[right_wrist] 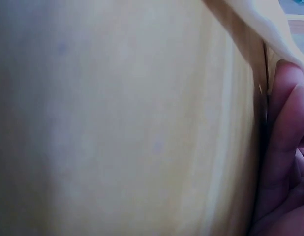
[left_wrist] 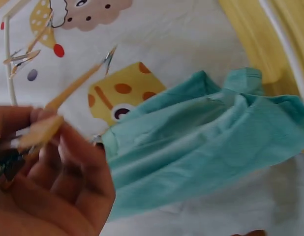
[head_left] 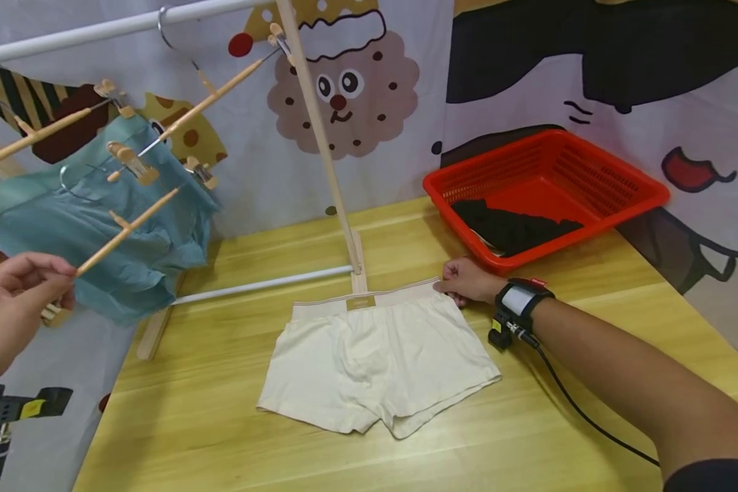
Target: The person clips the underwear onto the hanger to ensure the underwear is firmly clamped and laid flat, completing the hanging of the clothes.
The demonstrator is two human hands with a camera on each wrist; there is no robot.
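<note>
Pinching the waistband corner of the cream boxer shorts [head_left: 375, 355] flat on the table [head_left: 590, 410], the right hand [head_left: 467, 280] sits beside the red basket [head_left: 547, 188]; the left hand [head_left: 12, 301] grips a wooden hanger [head_left: 123, 232].

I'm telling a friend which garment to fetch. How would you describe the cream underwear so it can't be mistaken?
On the wooden table, before the drying rack, the cream underwear lies flat, its waistband corner under the right hand. The teal underwear hangs clipped; the black clothing sits in the red basket.
</note>
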